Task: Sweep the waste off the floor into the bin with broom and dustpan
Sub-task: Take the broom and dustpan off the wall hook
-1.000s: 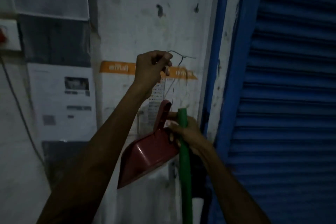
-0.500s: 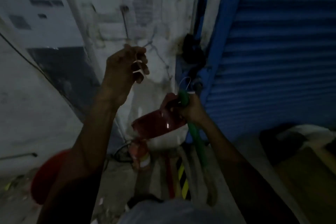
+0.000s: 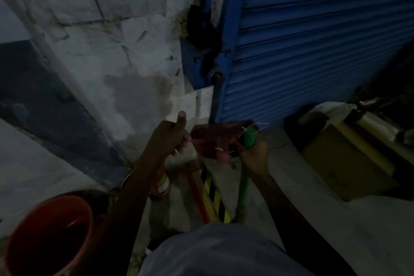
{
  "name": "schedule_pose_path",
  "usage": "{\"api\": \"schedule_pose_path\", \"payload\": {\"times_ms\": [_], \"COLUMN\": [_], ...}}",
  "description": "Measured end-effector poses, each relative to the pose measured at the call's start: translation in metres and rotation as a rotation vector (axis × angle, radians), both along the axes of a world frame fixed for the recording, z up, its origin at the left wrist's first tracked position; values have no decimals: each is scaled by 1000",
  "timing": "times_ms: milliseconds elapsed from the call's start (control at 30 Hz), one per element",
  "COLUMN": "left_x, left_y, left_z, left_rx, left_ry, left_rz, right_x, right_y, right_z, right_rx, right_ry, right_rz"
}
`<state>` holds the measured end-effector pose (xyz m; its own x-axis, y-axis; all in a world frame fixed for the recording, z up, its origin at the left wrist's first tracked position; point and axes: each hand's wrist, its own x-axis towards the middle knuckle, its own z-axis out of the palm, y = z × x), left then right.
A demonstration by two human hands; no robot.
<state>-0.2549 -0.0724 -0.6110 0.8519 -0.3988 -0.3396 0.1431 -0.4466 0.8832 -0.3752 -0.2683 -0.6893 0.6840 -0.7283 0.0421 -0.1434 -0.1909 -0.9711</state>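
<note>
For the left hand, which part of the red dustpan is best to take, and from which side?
Likely its front rim, from the left. The right hand already holds the green broom handle together with the handle end of the red dustpan, and the left hand hovers beside that free edge.

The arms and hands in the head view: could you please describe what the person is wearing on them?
Both forearms are bare, with no sleeve in view down to the frame edge. The left hand and right hand wear no gloves, and no ring can be made out in the dim light. A thin, pale bangle circles the left forearm. A pale grey garment covers the torso below.
</note>
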Motion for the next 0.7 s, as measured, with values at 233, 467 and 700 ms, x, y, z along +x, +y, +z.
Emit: {"api": "schedule_pose_path", "payload": {"times_ms": [233, 467, 700], "left_x": [-8, 9, 15], "left_y": [-43, -36, -8], "left_z": [-23, -49, -72], "left_rx": [-92, 87, -4], "left_ry": [619, 293, 432], "left_rz": [-213, -549, -647], "right_x": [1, 9, -22], "right_y": [39, 86, 109], "right_z": [-14, -14, -25], "right_rx": [-197, -309, -391], "right_ry": [-19, -9, 68], "right_rz": [-234, -371, -543]}}
